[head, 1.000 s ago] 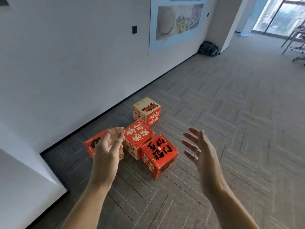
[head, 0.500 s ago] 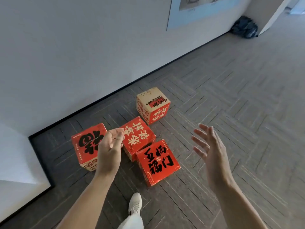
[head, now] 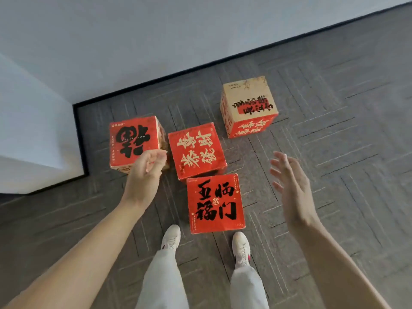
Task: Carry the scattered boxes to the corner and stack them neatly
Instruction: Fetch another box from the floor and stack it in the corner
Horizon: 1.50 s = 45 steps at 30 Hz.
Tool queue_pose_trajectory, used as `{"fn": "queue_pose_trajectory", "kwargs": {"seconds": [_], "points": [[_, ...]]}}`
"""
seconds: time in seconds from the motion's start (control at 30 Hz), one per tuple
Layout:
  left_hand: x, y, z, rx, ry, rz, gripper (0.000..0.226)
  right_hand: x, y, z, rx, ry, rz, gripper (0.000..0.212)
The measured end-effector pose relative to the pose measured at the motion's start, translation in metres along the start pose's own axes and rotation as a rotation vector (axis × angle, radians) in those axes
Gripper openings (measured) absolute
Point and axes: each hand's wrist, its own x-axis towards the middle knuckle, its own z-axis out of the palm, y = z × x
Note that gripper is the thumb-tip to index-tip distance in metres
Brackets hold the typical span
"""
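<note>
Several cube boxes lie on the grey carpet near a wall corner. Closest to my feet is a red box with black characters (head: 215, 202). Behind it sits a red box with gold characters (head: 196, 150). To the left stands a red box with one big black character (head: 133, 139). A tan-topped box (head: 248, 101) lies apart at the back right. My left hand (head: 145, 175) hovers with loosely curled fingers over the left box's near corner, holding nothing. My right hand (head: 292, 186) is spread, palm inward, right of the nearest box, touching nothing.
A white wall with black skirting (head: 200, 65) runs along the back and meets a white block (head: 33, 134) at the left, forming the corner. My legs and white shoes (head: 170, 238) stand just behind the nearest box. Carpet stretches away to the right.
The view has tipped down and come closer to the boxes; my legs and both shoes now show. Both hands have stayed raised and have come lower toward the boxes.
</note>
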Motion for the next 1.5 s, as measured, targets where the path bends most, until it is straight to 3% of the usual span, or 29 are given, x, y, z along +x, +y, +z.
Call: {"fn": "queue_pose_trajectory", "kwargs": {"seconds": [0.13,0.37,0.57,0.67,0.77,0.83,0.97,1.07,1.4,1.5], "points": [[0.012,-0.072,0.058,-0.026,0.078,-0.201,0.016,0.069,0.069,-0.005,-0.117,-0.093,0.046,0.071],[0.058,-0.219,0.167,-0.008,0.071,-0.399,0.030,0.158,0.227,0.037,-0.274,-0.221,0.196,0.043],[0.092,-0.351,0.209,0.024,0.075,-0.533,0.057,0.202,0.369,0.094,-0.541,-0.367,0.276,0.064],[0.099,-0.396,0.220,0.001,0.084,-0.602,0.065,0.215,0.424,0.110,-0.584,-0.274,0.341,0.079],[0.101,-0.421,0.232,-0.066,0.081,-0.675,0.071,0.220,0.459,0.122,-0.467,-0.245,0.537,0.084],[0.099,-0.426,0.239,-0.123,0.052,-0.685,0.058,0.220,0.468,0.131,-0.352,-0.251,0.616,0.080],[0.082,-0.410,0.238,-0.162,0.067,-0.667,0.043,0.214,0.454,0.134,-0.307,-0.193,0.589,0.061],[0.064,-0.367,0.217,-0.186,0.095,-0.685,0.027,0.199,0.414,0.122,-0.344,-0.187,0.547,0.059],[-0.031,-0.132,0.089,-0.254,0.204,-0.651,0.065,0.093,0.162,0.072,-0.386,-0.261,0.347,0.067],[-0.065,-0.051,0.039,-0.256,0.291,-0.605,0.059,0.055,0.070,0.058,-0.353,-0.312,0.193,0.063]]}}
